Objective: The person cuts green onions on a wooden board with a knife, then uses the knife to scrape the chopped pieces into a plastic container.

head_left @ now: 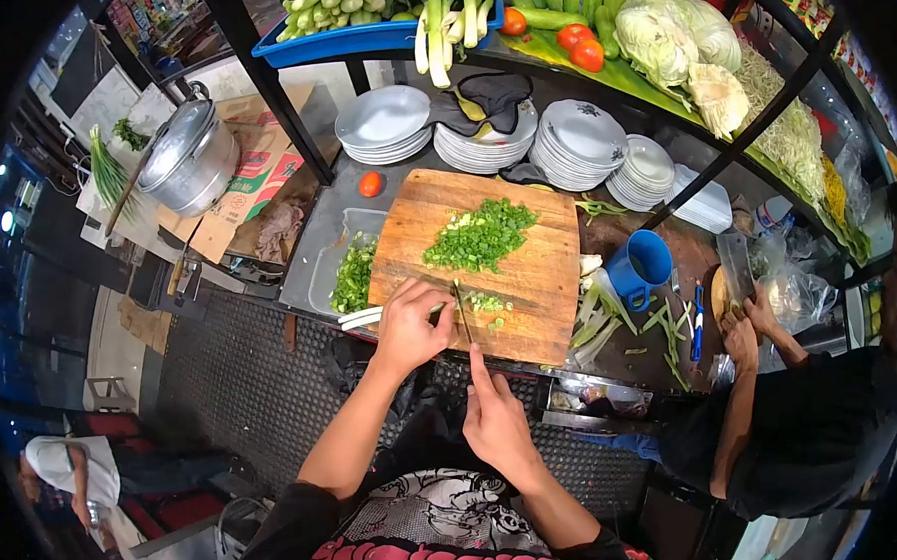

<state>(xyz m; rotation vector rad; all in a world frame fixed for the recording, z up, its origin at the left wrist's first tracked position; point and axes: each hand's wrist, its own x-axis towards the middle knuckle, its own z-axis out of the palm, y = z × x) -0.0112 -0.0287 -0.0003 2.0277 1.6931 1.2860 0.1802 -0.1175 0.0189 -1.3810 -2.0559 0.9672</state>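
Observation:
My left hand (413, 324) is closed on a few scallions (360, 319) at the near left of the wooden cutting board (547, 314). Their white ends stick out to its left. My right hand (497, 414) grips a knife (464, 316), its index finger stretched along the back of the blade; the handle is hidden in the palm. The blade stands on edge just right of my left fingertips. A few freshly cut slices (488, 302) lie beside the blade. Farther up the board is a larger pile of chopped scallion (483, 233). More fills a clear plastic tray (332, 237) at left.
Stacked plates (383, 117) line the back, below a shelf of vegetables. A blue mug (639, 270) and scallion trimmings (597, 322) are right of the board. At far right another person's hands (747, 328) work with a cleaver (736, 265). A large pot (189, 159) stands left.

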